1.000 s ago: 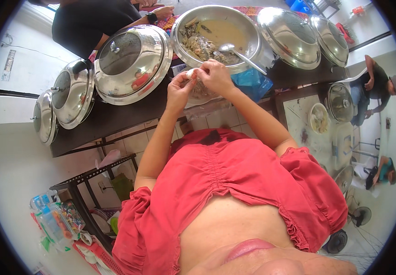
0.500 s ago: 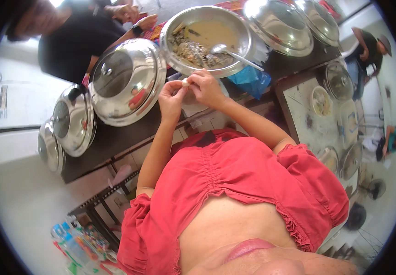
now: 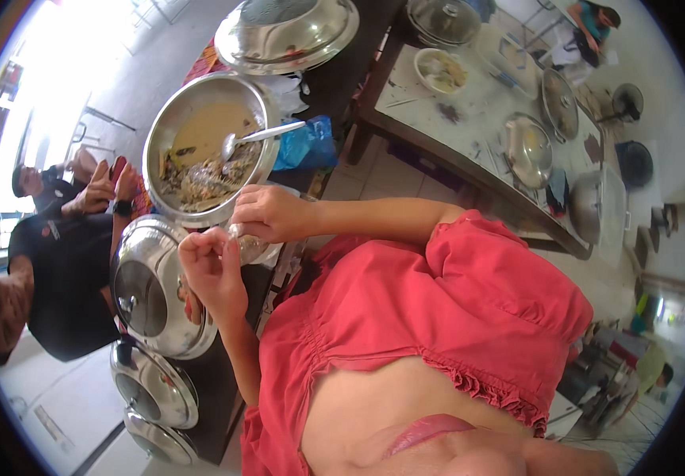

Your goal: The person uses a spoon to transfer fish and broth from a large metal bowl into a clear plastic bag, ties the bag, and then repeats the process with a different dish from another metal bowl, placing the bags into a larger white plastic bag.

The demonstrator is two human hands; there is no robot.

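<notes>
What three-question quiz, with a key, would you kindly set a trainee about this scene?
1. Short answer: Which utensil rests in the open metal bowl of food, its handle crossing the rim?
2. Multiple choice: What colour is the plastic bag next to the bowl? A) red, B) blue, C) green.
3. True or false: The left hand and the right hand are close together.

Key:
1. A spoon.
2. B.
3. True.
</notes>
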